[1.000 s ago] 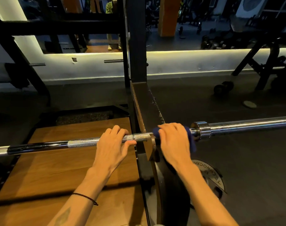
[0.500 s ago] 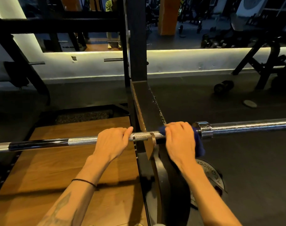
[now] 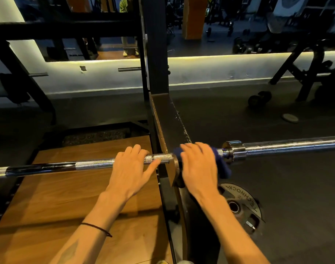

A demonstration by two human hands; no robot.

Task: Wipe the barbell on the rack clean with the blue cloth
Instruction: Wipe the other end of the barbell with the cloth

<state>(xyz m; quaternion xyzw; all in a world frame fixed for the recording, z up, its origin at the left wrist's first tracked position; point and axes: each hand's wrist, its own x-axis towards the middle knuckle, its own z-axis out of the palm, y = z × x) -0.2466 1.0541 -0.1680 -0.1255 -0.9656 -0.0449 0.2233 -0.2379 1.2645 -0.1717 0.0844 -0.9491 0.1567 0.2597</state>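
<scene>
One black rack (image 3: 159, 73) stands in the middle and holds up the bar so it stays still for cleaning. One long barbell (image 3: 288, 146) lies across it, going from far left to far right. One wooden floor board (image 3: 48, 187) lies under the left part, likely for standing on. One round weight plate (image 3: 241, 202) leans low by the rack, near the right arm. There are two hands. The left hand (image 3: 130, 168) rests on top of the rough part of the bar, just left of the rack, fingers bent over it and thumb out, likely to keep it from rolling. The right hand (image 3: 199, 164) grips the one blue cloth (image 3: 223, 164) around the bar, between the rack and the shiny collar (image 3: 234, 150), so it can rub there. One small dumbbell (image 3: 259, 98) sits far off on the right.
</scene>
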